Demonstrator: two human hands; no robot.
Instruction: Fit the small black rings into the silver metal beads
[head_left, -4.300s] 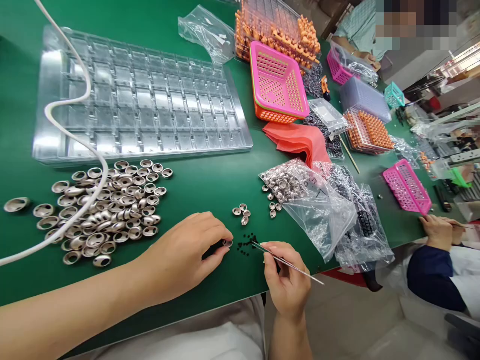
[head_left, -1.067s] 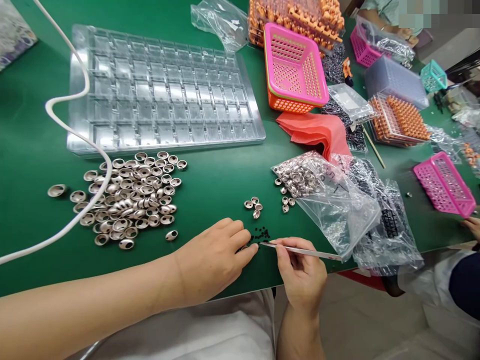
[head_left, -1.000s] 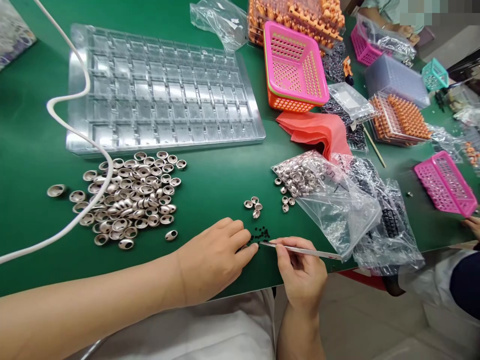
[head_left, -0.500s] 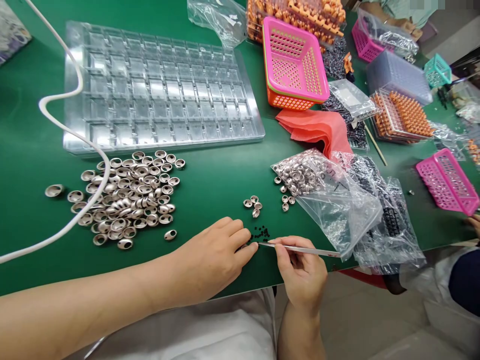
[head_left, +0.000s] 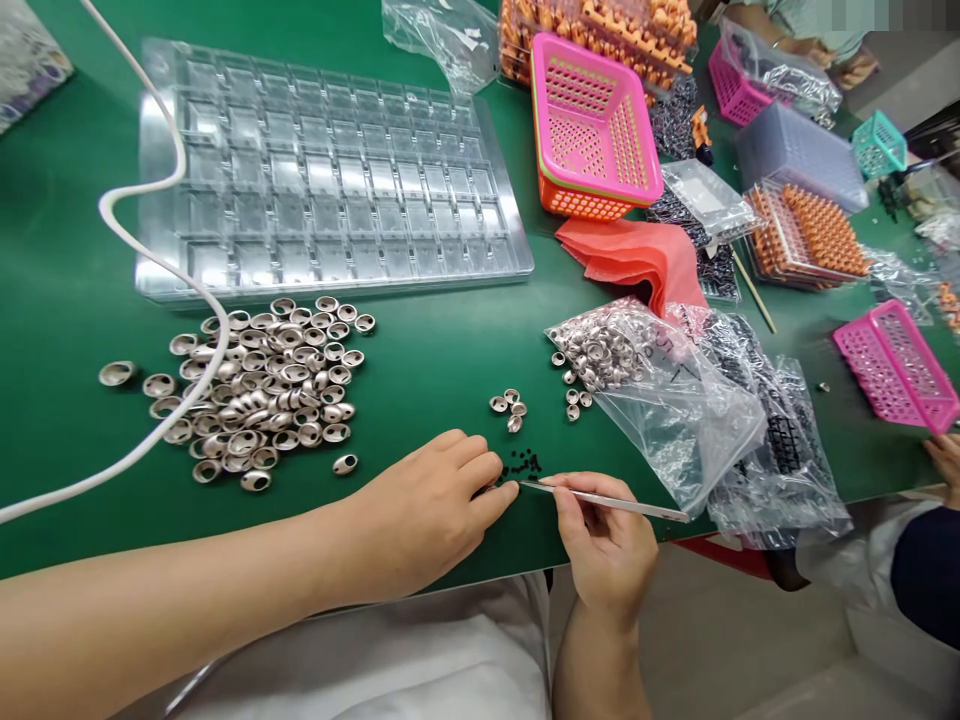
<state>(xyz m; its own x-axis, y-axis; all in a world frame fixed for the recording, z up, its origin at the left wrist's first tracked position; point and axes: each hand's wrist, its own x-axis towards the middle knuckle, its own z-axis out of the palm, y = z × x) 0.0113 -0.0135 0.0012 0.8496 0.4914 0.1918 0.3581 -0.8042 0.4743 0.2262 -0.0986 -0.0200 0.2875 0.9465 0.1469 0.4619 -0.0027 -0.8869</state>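
Note:
Tweezers [head_left: 615, 502] are gripped in my right hand [head_left: 611, 545], their tips pointing left at the fingertips of my left hand [head_left: 431, 520]. The left fingers are curled and pinched near the table edge, with a sliver of a small silvery metal part showing between them; most of it is hidden. Tiny black pieces [head_left: 527, 462] lie scattered just beyond the tweezer tips. Farther back sits a small cluster of silvery hollow metal parts [head_left: 514, 408]. A big heap of larger oval metal shells [head_left: 277, 385] spreads to the left of my left hand.
A clear compartment tray [head_left: 337, 180] lies behind the heap, and a white cable [head_left: 161, 265] crosses both. To the right are a plastic bag of metal parts [head_left: 660, 400], red cloth [head_left: 637, 255] and stacked pink baskets [head_left: 596, 130]. Another person's hand [head_left: 946, 460] shows at the right edge.
The view has shifted slightly, so things on the left appear a little further right. Both hands keep nearly the same pose, tweezer tips still at the left fingertips.

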